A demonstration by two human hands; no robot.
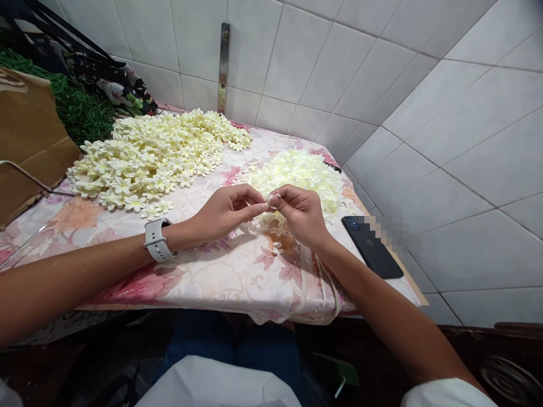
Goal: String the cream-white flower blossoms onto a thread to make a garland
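My left hand (229, 212) and my right hand (301, 215) meet above the front of the smaller pile of pale flowers (297, 175). Fingertips of both hands are pinched together around a small whitish piece (272, 202), perhaps a flower; its shape is mostly hidden by the fingers. A larger pile of cream flowers (156, 152) lies at the back left of the table. One loose white flower (277, 249) rests on the cloth below my hands. Thin pale cords (331, 282) run down the cloth beside my right forearm.
A flowered cloth covers the table (190, 288). A black phone (373, 249) lies near its right edge. At the left are a brown paper bag (29, 130), green shredded strands (80, 107) and a dark floral bag (123, 85). Tiled walls (297, 51) stand behind and at the right.
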